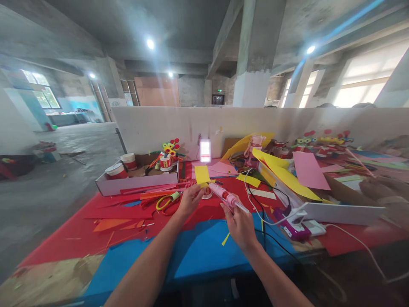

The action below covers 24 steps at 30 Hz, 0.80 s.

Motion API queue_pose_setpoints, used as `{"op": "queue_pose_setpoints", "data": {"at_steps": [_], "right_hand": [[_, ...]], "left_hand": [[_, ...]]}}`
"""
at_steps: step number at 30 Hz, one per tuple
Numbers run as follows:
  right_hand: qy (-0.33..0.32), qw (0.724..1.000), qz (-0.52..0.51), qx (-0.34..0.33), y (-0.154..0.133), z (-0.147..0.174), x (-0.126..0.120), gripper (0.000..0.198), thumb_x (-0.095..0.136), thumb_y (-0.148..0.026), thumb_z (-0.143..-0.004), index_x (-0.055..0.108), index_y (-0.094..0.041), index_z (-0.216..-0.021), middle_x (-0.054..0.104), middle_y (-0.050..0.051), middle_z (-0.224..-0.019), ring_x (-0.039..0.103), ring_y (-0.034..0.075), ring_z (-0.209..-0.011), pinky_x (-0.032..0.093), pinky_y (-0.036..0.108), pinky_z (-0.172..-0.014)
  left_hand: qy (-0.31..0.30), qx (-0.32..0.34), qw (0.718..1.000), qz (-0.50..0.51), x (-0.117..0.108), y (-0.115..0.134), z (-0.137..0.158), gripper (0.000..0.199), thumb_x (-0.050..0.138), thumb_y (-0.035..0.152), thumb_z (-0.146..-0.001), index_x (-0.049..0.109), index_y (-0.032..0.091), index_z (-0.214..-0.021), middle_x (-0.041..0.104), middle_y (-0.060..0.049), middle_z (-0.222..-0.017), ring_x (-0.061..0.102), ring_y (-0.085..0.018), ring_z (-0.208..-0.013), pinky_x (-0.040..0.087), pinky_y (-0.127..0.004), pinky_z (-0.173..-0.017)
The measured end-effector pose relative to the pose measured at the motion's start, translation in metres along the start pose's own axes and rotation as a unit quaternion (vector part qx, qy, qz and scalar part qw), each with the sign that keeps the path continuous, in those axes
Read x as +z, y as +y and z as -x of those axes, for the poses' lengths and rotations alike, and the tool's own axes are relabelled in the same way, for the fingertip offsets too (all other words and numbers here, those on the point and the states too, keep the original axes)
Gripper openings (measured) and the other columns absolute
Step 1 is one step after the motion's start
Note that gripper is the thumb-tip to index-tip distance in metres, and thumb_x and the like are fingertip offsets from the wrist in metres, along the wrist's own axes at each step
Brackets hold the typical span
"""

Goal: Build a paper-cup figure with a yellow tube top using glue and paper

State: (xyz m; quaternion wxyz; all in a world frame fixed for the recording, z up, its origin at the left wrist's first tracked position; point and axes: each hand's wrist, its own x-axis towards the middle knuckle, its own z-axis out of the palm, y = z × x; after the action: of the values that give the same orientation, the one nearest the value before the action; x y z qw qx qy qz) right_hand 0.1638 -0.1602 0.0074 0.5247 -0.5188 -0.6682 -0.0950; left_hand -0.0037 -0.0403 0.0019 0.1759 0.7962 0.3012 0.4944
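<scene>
Here's the right hand (241, 222), grip wrapped around a pink glue gun (223, 194), nozzle right up by the yellow paper (202, 174) at mid-counter (51, 277)! The left hand (190, 200) has its grip pinched on that paper's lower edge, a paper cup (207, 195) half hidden just beside it. Tight quarters on the right: a white cable loops past the gun, the purple power strip (294, 227) sits close, and a box (345, 214) heaped with coloured sheets blocks that side. Over left, another box (140, 185) holds cups.
</scene>
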Motion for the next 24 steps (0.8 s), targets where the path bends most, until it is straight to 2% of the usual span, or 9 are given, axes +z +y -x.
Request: {"op": "queue_pose_setpoints", "data": {"at_steps": [5,14,24], "right_hand": [[-0.003,1.0,-0.006,-0.02,-0.0013,0.0011,0.0035,0.029,0.041,-0.035,-0.098,0.057,-0.018,-0.114,0.07,0.012,-0.101,0.07,0.021,-0.091,0.056,0.03,-0.075],[-0.001,1.0,-0.002,0.004,-0.0005,0.001,0.0028,0.031,0.039,-0.038,-0.099,0.058,-0.018,-0.114,0.071,0.012,-0.098,0.071,0.023,-0.089,0.058,0.031,-0.073],[0.002,1.0,-0.019,-0.013,-0.0043,0.0021,0.0068,0.029,0.042,-0.035,-0.098,0.057,-0.018,-0.115,0.07,0.012,-0.101,0.07,0.021,-0.092,0.057,0.03,-0.076]], "left_hand": [[-0.008,-0.007,1.0,-0.005,-0.0008,0.001,0.0,0.035,0.046,0.039,-0.092,0.064,0.015,-0.073,0.066,-0.002,-0.07,0.056,-0.011,-0.063,0.041,-0.02,-0.059],[-0.003,-0.012,1.0,0.0,-0.0002,0.0007,-0.0003,0.035,0.047,0.038,-0.092,0.065,0.015,-0.073,0.066,-0.002,-0.07,0.056,-0.012,-0.063,0.042,-0.021,-0.06],[0.001,-0.01,1.0,-0.008,-0.0009,0.0017,-0.0008,0.035,0.046,0.038,-0.09,0.052,0.017,-0.063,0.052,0.001,-0.06,0.046,-0.009,-0.055,0.034,-0.021,-0.053]]}}
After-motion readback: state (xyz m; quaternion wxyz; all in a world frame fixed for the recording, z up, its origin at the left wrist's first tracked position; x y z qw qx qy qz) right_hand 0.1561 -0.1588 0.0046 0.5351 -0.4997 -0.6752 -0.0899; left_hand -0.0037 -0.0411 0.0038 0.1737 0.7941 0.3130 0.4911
